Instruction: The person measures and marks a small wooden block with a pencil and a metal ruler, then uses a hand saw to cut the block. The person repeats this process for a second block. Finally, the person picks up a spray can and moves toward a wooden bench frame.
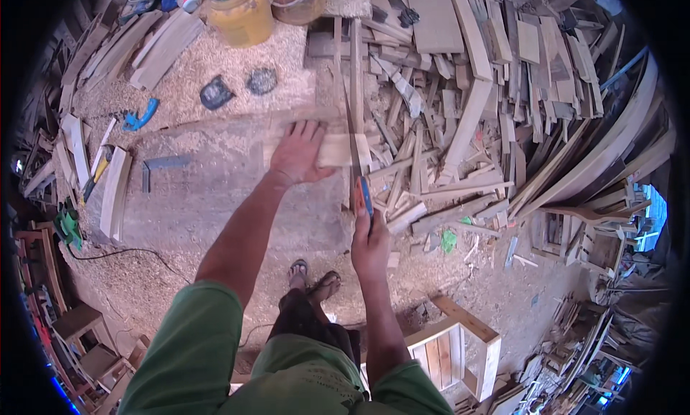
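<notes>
Right grip (369, 246) clamped on handsaw (356, 152); left hand (298, 154) flat on plank (338, 150).

1. We count two hands: the left hand (298, 152) lies flat on one wooden board (316, 138), and the right hand (370, 246) grips one handsaw (357, 163).
2. We see one desk (215, 192) dusted with sawdust.
3. We count two buckets at the top, one yellow bucket (243, 16) and one tan bucket (298, 1).
4. We see two dark sanding pads (215, 93) on the sawdust.
5. We see one steel square (162, 167) and one blue-handled tool (140, 118).
6. We count two sandalled feet (313, 278) and one slatted crate (453, 350).
7. The offcuts in the scrap pile (467, 113) are too many for us to count.
</notes>
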The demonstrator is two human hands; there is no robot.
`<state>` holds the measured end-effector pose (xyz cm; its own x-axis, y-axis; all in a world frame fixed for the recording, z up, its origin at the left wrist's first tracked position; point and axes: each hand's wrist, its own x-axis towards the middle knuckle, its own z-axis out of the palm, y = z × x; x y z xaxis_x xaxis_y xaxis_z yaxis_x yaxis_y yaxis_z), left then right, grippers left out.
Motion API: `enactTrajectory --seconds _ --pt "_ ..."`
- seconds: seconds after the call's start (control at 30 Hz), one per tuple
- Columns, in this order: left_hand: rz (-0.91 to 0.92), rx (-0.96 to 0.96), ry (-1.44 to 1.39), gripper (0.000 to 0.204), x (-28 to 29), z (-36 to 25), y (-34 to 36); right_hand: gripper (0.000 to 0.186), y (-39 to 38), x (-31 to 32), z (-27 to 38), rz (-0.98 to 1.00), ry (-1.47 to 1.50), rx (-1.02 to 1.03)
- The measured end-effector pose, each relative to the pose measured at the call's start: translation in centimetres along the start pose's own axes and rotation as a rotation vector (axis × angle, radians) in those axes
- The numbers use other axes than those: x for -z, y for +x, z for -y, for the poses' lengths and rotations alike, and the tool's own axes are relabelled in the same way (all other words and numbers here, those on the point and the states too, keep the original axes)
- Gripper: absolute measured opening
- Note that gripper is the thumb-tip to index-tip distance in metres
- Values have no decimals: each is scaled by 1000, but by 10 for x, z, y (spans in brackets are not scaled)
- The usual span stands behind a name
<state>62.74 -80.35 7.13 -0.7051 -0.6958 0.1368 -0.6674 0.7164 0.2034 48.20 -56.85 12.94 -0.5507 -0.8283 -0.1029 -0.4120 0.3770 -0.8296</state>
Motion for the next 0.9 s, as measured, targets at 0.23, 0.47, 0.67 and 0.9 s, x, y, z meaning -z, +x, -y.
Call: enactTrajectory --seconds 0.23,0.47,0.67,0.9 --pt "-15 18 23 109 2 0 0 44 -166 75 -16 40 -35 -169" --pt "-26 -15 -8 110 -3 -5 8 35 16 -6 5 2 -69 18" --pt "-17 -2 0 112 -5 6 -5 43 -141 53 -24 33 -9 -148" --pt "-16 -10 -43 114 -1 -7 6 40 -30 -11 -43 -86 -103 89"
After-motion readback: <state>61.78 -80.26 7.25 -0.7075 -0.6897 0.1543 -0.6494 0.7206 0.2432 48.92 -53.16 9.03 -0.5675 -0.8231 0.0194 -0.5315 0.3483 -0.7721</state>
